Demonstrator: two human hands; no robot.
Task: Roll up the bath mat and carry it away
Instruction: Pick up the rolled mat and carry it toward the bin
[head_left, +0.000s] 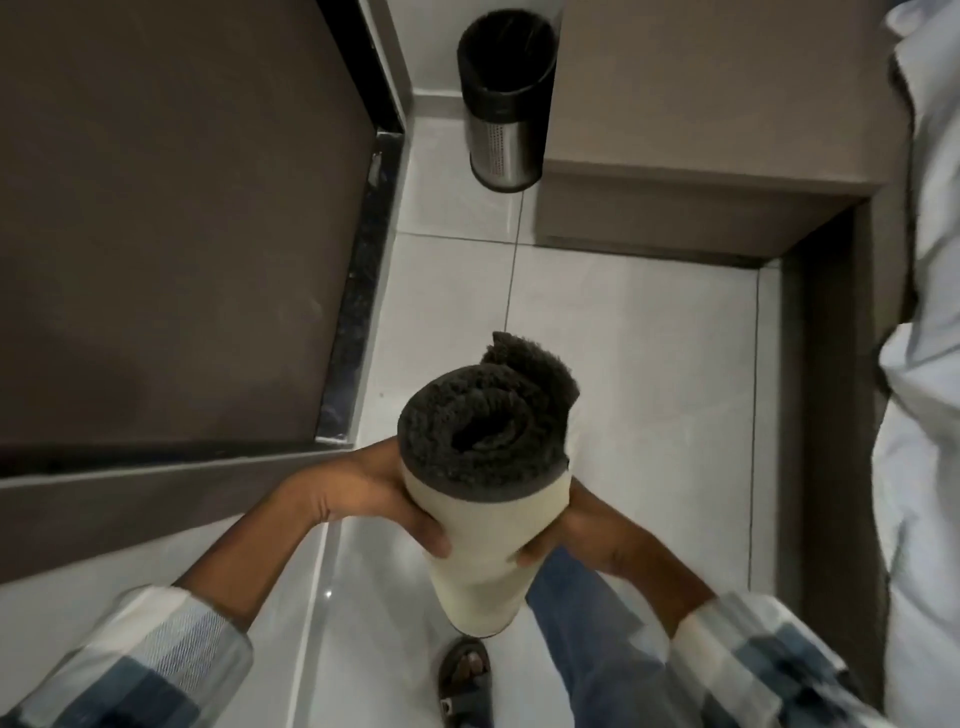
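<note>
White floor tiles lie below the rolled bath mat, held upright off the floor, left hand and right hand each clasping its pale backing. Above the grip, a loose flap could unroll. Fingers behind are hidden; bin ahead.

A black-lined metal waste bin stands on the pale tiled floor, just beside a grey-brown cabinet block. A dark brown door fills the left, edged by a black speckled threshold strip. White bedding runs down the right edge.
</note>
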